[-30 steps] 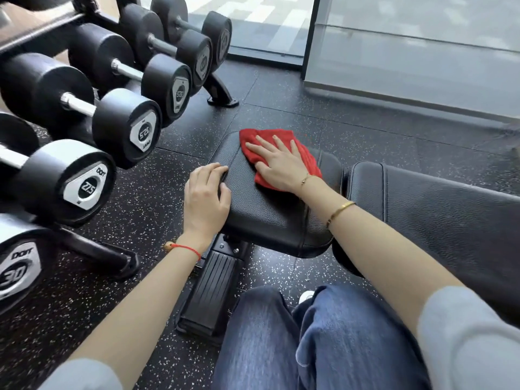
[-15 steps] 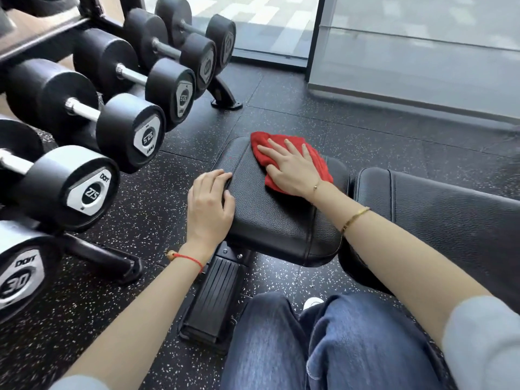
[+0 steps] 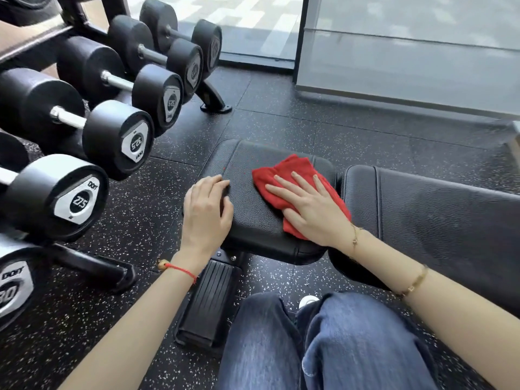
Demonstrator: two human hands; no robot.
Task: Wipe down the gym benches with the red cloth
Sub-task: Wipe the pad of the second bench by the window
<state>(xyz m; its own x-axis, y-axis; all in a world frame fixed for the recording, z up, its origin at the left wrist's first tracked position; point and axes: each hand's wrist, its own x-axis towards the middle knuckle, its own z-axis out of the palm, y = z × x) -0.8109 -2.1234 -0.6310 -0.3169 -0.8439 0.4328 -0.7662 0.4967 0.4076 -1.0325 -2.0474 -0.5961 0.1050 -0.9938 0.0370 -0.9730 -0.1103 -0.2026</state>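
Flat beneath right grip, red cloth

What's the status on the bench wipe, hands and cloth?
Right hand flat on red cloth, pressing it on seat pad. Left hand open, braced on pad's left edge. Back pad bare. Nothing blocking.

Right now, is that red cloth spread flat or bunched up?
Loosely bunched, not flat: the red cloth shows folds and a crumpled edge beyond the right hand pressing it onto the bench seat.
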